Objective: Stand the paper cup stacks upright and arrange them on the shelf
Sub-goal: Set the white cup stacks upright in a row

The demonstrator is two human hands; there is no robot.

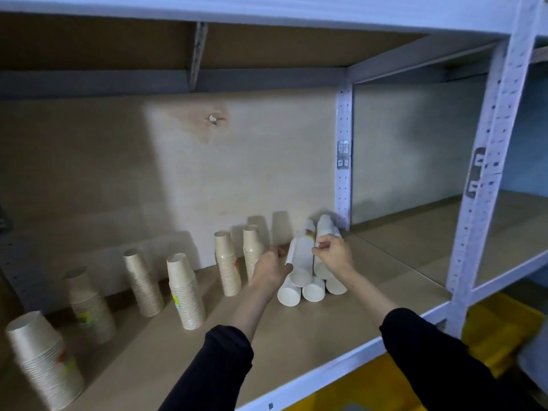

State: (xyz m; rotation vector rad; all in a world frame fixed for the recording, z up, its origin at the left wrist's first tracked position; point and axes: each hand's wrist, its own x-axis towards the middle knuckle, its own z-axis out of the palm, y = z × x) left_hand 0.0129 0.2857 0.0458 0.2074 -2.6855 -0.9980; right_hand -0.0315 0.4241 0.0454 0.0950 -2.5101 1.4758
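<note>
Shelf bay, viewed from the front and above. At the left, six upright stacks (185, 295) are ranged narrow end uppermost along the shelf (296, 345), from the near left corner toward the back panel (252, 161), with bare board between them. Right of centre, the left hand (271, 266) is set against the left flank of the lying pile (305, 277) with fingers curled; whether a stack is actually gripped cannot be told, as the fingertips are hidden. The pile, five stacks laid on their sides, three below and two above, wide ends toward the near edge, is lodged at the far right of the bay, just beside the rear post (344, 161). The right hand (333, 252) is curled over the upper right stack (324, 228), which is pinched between thumb and fingers. The step in hand is judged to be the removal of a top stack. This is best done from the upper tier first, with the stack gripped near its middle so that the nested cups are not drawn apart, and with the lower tier steadied against rolling. Open board is available between the nearest upright stack and the pile, and forward to the front lip (341, 363). Ample headroom is left for tipping a stack upright, while the front post (486, 185) bounds the reach at the right
</note>
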